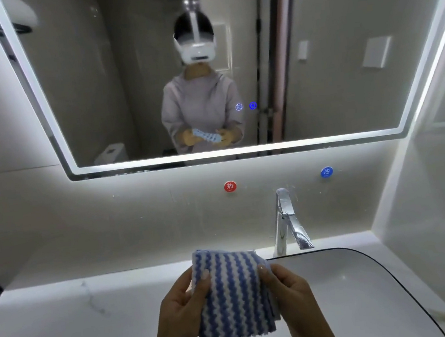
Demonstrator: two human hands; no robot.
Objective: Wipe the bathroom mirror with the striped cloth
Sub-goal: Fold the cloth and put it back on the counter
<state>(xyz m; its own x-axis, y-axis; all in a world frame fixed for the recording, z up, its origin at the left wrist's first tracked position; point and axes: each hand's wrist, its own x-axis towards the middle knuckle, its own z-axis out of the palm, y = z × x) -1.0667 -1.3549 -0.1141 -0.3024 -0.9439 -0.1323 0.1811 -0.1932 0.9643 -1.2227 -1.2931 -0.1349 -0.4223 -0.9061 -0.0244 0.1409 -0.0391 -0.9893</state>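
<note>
While it hangs folded at the lower middle of the frame, the striped cloth point(232, 297) is pinched at its side edges by the left hand point(182, 308) and right hand point(290, 290), each grip narrow, thumb on top. It is above the white desk point(67, 324), well below the mirror point(123, 82) in the upper frame.

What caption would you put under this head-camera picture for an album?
Left hand and right hand grip the striped cloth over the counter, below the lit mirror.
</note>
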